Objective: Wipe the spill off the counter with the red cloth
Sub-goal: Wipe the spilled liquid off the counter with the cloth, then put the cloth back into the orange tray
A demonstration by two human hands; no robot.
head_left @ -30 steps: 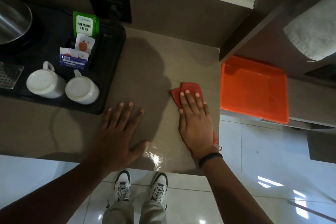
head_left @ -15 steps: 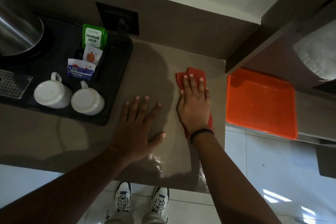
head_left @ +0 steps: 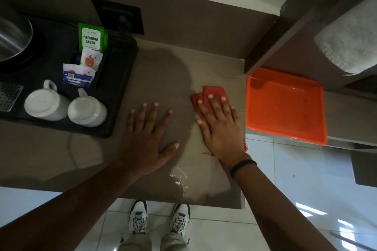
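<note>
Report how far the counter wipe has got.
Done: cannot tell which areas are already dry. In hand: the right hand presses the red cloth flat on the counter; the left hand rests flat beside it. Left: a glossy wet patch near the front edge.

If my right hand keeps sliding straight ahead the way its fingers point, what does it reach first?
Probably nothing on the counter itself: the right hand, flat on the red cloth, points at bare surface, so it would likely meet the brown back wall first.
</note>
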